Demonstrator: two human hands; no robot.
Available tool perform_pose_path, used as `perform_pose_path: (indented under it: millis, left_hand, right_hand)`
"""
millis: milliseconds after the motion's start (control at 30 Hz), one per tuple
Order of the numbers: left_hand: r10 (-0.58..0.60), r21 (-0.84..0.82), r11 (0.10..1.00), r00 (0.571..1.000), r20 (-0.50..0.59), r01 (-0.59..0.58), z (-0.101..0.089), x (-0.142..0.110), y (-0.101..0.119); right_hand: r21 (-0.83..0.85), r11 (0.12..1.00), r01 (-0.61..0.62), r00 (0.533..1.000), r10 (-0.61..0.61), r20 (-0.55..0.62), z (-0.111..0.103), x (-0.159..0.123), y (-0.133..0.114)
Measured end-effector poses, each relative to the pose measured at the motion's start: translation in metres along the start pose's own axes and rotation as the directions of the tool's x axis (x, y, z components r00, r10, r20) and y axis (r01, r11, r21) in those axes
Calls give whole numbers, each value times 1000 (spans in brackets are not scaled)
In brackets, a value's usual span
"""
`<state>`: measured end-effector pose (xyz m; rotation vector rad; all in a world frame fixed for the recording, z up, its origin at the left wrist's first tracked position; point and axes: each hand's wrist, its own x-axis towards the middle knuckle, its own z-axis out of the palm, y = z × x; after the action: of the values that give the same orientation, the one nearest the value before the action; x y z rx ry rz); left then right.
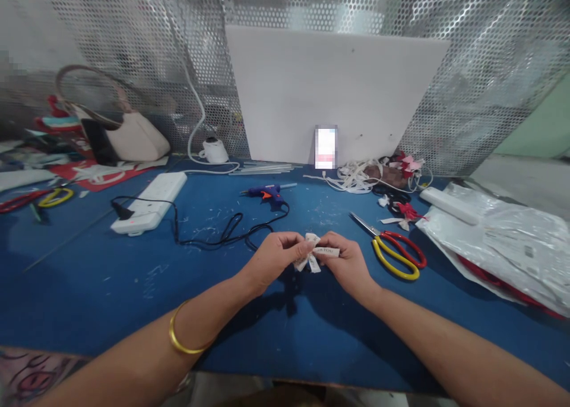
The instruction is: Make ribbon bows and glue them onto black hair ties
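Observation:
Both hands meet over the front middle of the blue table, holding a small bow of white printed ribbon (314, 264). My left hand (279, 255) pinches the bow near its centre, thumb on top. From the other side, my right hand (346, 259) has its fingers closed at the bow, and one lettered ribbon tail lies across them. The fingertips behind the ribbon are hidden. To the right of my right hand lie scissors (396, 255) with one red and one yellow handle loop. Beyond the hands rests a blue glue gun (267, 193) with a clear stick in its back.
A white power strip (154, 202) with a black cord stands left. A lit phone (326, 148) leans on the white board (338, 86). Ribbon scraps (405, 211) and plastic-wrapped packs (499, 240) lie right. A handbag (133, 136) and a white cup (215, 150) sit at the back left.

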<state>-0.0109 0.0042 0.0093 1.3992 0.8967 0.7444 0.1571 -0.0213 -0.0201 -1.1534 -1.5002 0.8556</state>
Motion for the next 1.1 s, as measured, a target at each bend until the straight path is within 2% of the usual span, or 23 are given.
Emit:
perform_pose_path:
  millis: [300,467,700,933,1100]
  left_hand:
    - [44,123,992,998,-50,-38,-1,0,-1]
    - [-2,25,1000,1000,-20,3,0,0,1]
    - [-10,29,1000,1000,27,10,-1,-1,0]
    - [37,35,999,999,3,-37,-2,1,-2]
    - [-11,-13,1000,1000,2,11,-1,0,-2]
  right_hand:
    - [-19,999,34,999,-34,5,1,0,3]
    - [-31,999,30,1000,-30,0,0,0,3]
    - [-24,999,28,1000,-28,-11,0,0,2]
    - [-53,997,62,998,-61,20,0,0,1]
    - [2,1000,11,1000,-11,-15,0,0,1]
